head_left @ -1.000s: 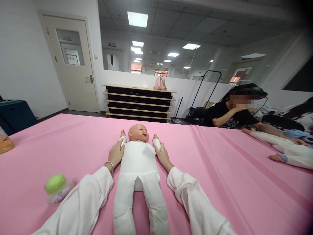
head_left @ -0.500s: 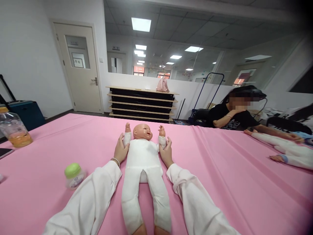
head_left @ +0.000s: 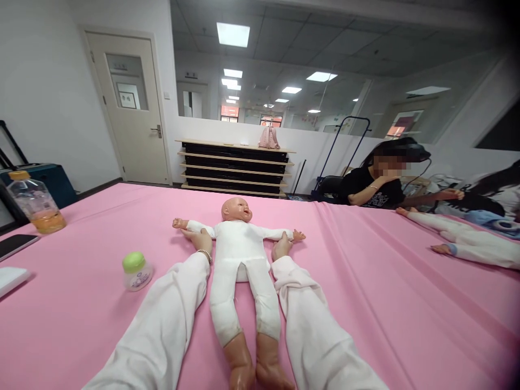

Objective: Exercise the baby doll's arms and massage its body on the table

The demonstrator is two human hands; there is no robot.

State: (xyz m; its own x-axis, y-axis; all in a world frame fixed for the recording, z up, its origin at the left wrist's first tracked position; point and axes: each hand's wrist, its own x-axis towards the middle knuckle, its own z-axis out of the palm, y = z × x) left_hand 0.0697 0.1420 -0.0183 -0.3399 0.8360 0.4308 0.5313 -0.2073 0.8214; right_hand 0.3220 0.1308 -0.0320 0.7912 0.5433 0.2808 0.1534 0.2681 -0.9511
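Observation:
A baby doll (head_left: 240,241) with a white cloth body lies face up, its head away from me and its bare feet towards me. Its two arms stretch out sideways. My left hand (head_left: 200,241), with a beaded bracelet at the wrist, holds the doll's arm on the left side. On the other side my right hand (head_left: 281,247) grips the opposite arm near its wrist. The fingers of both hands are partly hidden under the doll's arms. To the left of my left forearm stands a small jar (head_left: 137,273) with a green lid.
A pink cloth (head_left: 357,303) covers the table. At left are a bottle (head_left: 38,208), a phone (head_left: 16,246) and a white object (head_left: 12,280). Another person (head_left: 377,184) sits at the far right, near a second doll (head_left: 467,238).
The doll's arms have gone from raised beside its head to spread out sideways, with my hands still on them. The other person's hand has lifted off the second doll.

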